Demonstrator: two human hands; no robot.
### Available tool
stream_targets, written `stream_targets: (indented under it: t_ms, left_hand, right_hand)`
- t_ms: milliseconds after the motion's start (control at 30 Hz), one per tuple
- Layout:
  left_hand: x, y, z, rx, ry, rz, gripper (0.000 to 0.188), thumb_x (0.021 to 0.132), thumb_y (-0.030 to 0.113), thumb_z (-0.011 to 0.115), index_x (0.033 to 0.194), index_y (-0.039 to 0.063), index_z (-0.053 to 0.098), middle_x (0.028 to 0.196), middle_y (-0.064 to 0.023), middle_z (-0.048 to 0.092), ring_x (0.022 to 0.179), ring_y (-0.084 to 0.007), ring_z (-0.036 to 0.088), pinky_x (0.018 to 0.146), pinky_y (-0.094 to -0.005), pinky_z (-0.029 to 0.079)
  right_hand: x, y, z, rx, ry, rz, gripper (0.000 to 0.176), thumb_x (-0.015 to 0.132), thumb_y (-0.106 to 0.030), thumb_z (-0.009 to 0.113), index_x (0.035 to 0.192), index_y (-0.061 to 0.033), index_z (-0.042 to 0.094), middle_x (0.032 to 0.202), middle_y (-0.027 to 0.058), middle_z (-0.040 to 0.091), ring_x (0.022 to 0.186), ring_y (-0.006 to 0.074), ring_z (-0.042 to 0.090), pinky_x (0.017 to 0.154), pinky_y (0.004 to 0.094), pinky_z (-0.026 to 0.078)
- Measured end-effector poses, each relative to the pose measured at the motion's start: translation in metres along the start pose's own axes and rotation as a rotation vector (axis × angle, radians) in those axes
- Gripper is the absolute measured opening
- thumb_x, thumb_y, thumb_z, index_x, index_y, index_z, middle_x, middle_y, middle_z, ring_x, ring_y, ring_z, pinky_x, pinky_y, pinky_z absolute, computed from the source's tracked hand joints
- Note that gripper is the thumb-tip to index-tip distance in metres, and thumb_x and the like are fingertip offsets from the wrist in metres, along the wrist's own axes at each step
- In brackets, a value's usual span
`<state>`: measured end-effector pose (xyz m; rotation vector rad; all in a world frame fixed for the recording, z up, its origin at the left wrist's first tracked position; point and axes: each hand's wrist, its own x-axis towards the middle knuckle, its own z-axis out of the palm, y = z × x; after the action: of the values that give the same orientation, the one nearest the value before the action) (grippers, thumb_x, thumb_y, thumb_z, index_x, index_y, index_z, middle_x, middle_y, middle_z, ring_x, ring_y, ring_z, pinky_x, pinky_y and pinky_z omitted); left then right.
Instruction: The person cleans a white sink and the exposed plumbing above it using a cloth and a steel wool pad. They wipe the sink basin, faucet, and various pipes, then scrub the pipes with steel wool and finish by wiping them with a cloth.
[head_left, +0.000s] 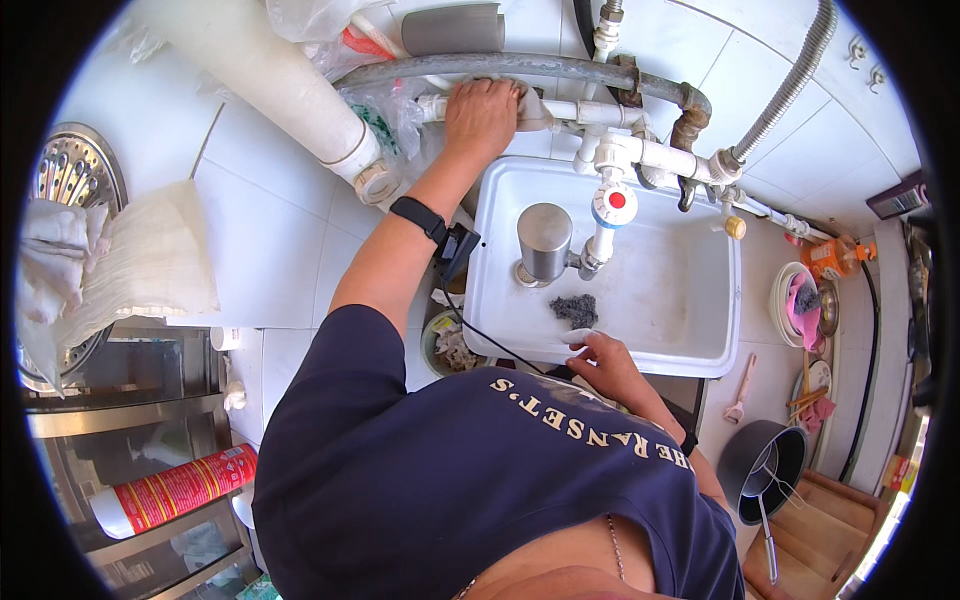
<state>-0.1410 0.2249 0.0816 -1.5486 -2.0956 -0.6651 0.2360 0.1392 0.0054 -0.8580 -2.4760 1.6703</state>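
Observation:
My left hand reaches up to the white pipe behind the sink, its fingers curled over a grey cloth that lies against the pipe. At the sink's near rim my right hand pinches a small white object, which is partly hidden by the fingers. Just beyond it a dark steel-wool scourer lies in the white sink basin. Above the basin are a metal cylindrical tap fitting and a white valve with a red centre.
A thick white pipe slants down at the left, near a waste container. Grey metal piping crosses the wall. Stacked bowls, an orange bottle and a dark pot with a strainer stand at the right.

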Motion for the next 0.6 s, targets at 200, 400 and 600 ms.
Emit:
stream_targets:
  t_ms: [200,400,600]
  left_hand:
    - [-0.003,-0.009,0.001,-0.120,0.030,0.016,0.014,0.087,0.016,0.058,0.095,0.008,0.065,0.093,-0.0151,0.063,0.094,-0.0362,0.059,0.086,-0.0469,0.045]
    - [-0.049,-0.026,-0.008,-0.299,0.295,0.142,0.019,0.074,-0.002,0.061,0.092,0.006,0.064,0.092,-0.0153,0.057,0.096,-0.0376,0.054,0.084,-0.0451,0.045]
    - [-0.080,-0.033,-0.025,-0.442,0.362,-0.173,0.028,0.076,-0.007,0.055,0.102,0.003,0.061,0.097,-0.0171,0.058,0.098,-0.0381,0.054,0.085,-0.0442,0.044]
  right_hand:
    - [0.006,0.006,0.002,-0.021,-0.014,-0.033,0.031,0.083,-0.015,0.069,0.108,0.0019,0.064,0.100,0.0181,0.066,0.080,0.0267,0.070,0.074,0.0363,0.054]
    - [0.009,0.001,0.000,-0.043,-0.045,-0.035,0.029,0.083,-0.016,0.069,0.105,0.0028,0.064,0.099,0.0185,0.066,0.080,0.0268,0.070,0.075,0.0370,0.053]
    - [0.008,0.003,-0.003,-0.025,-0.049,-0.023,0.030,0.083,-0.016,0.069,0.106,0.0023,0.064,0.099,0.0180,0.066,0.080,0.0265,0.070,0.075,0.0366,0.053]
